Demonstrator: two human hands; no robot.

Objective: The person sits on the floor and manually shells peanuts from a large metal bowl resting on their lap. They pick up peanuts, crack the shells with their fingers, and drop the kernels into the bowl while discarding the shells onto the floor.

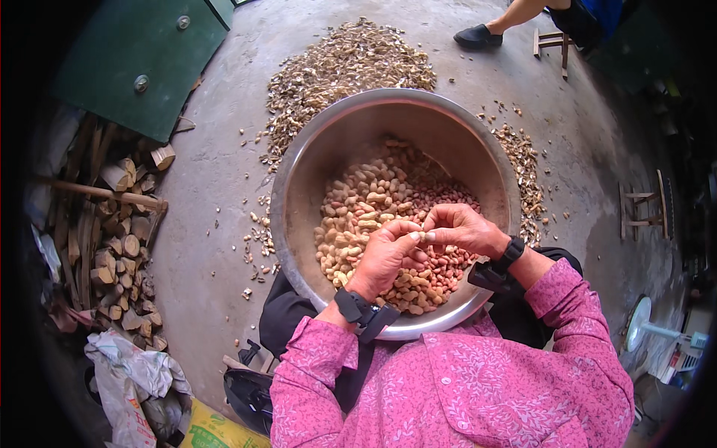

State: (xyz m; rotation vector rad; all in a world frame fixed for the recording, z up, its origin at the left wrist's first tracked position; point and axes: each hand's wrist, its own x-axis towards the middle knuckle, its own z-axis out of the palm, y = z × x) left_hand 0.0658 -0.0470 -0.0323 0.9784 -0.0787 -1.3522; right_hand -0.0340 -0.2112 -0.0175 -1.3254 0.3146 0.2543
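Grey concrete floor [216, 224] in daylight. Green door [134, 60] at top left, w/ chopped firewood [119, 246] piled below. Small wooden stools [646, 209] on the right.

Silver-grey metal bowl [299, 194]; inside, tan unshelled peanuts [358, 201] beside pinkish-red shelled kernels [441, 261]. Pale brown heap of shells [343, 63] on grey concrete floor [209, 246]. Pink sleeves [314, 373] with white leafy print. Black wrist straps [362, 313]. Dark green door [134, 52]. Yellow sack [216, 433].
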